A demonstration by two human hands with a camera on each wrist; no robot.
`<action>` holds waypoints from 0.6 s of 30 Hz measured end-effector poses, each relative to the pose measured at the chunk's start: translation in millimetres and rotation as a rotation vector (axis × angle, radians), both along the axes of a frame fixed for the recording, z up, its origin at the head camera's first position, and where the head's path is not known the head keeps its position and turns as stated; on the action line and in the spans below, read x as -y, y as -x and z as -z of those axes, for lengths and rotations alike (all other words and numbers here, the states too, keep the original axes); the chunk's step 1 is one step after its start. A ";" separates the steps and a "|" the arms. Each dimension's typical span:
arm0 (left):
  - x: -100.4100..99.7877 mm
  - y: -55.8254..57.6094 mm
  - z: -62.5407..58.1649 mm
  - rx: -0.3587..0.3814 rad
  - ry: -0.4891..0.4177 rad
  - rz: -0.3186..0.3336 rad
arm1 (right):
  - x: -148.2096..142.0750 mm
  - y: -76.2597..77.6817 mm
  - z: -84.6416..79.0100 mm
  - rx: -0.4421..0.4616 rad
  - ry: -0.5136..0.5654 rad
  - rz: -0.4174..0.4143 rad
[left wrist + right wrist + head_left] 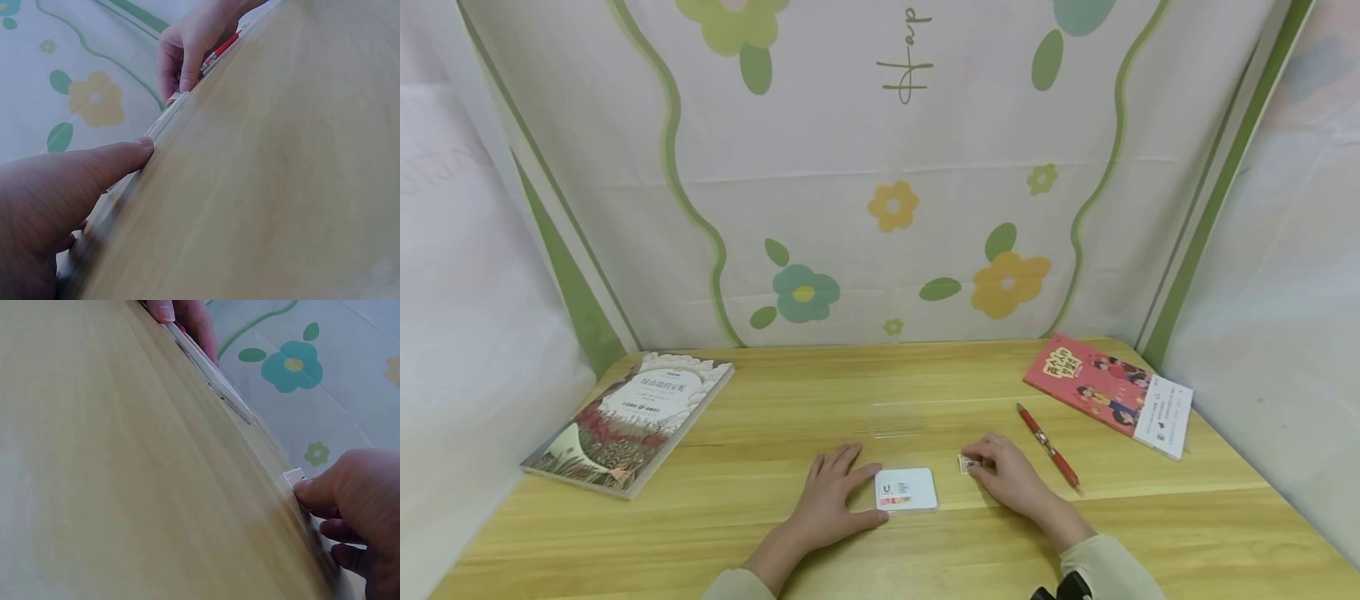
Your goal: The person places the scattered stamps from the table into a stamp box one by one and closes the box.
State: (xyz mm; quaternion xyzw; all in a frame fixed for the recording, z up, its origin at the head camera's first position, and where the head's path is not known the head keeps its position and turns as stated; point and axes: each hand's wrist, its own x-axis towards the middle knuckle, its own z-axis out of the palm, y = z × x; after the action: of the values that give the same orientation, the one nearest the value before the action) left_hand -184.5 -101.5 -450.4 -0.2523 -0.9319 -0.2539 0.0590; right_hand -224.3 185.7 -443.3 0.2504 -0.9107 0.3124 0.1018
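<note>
On the table in the head view lies a flat white card case (917, 485) with a printed label, in a clear tray. My left hand (831, 504) holds it at its left end, thumb at the near edge and index finger at the far corner, the other fingers spread on the wood. To the right of the case, my right hand (1007, 475) pinches a small printed card (965, 464) low at the table; the fingers cover much of it. In the right wrist view the thumb lies over the small card's (292, 476) edge.
Behind the case lies a clear plastic lid (897, 421). A red pen (1049, 448) rests right of my right hand. One book (632, 421) lies at the back left, a red and white book (1108, 393) at the back right. A flowered cloth (895, 267) hangs behind the table.
</note>
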 end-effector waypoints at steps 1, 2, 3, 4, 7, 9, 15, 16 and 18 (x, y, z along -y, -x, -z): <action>0.0 -0.2 -0.3 -0.002 -0.001 0.001 | 0.0 -0.1 0.0 0.004 -0.005 0.000; 0.1 -0.2 -0.1 -0.005 -0.003 0.003 | -0.1 -0.2 -0.1 0.007 -0.007 -0.002; 0.1 -0.4 -0.3 -0.008 -0.006 0.004 | -0.2 -0.2 -0.1 0.010 -0.006 -0.005; 0.1 -0.5 -0.2 -0.009 -0.009 0.006 | -0.2 -0.3 -0.3 0.012 -0.003 -0.009; 0.1 -0.8 -0.6 -0.017 -0.017 0.012 | -0.1 0.1 -0.8 0.012 0.016 -0.021; 0.3 -0.9 -0.8 -0.020 -0.018 0.012 | 0.6 0.4 -1.6 0.019 0.044 -0.027; 1.6 -0.5 -1.0 -0.016 -0.007 0.004 | 4.4 2.9 -3.4 0.085 0.131 -0.021; 1.8 -0.4 -1.2 -0.014 -0.003 0.003 | 5.2 3.7 -3.5 0.099 0.144 -0.019; 2.0 -0.1 -0.8 -0.012 0.001 0.004 | 6.8 5.3 -3.9 0.130 0.157 -0.020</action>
State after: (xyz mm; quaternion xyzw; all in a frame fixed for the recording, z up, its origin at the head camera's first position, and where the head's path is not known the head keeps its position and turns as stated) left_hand -184.4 -103.5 -449.6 -0.2555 -0.9312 -0.2519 0.0638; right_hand -229.6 178.8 -439.3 0.2299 -0.8855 0.3995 0.0589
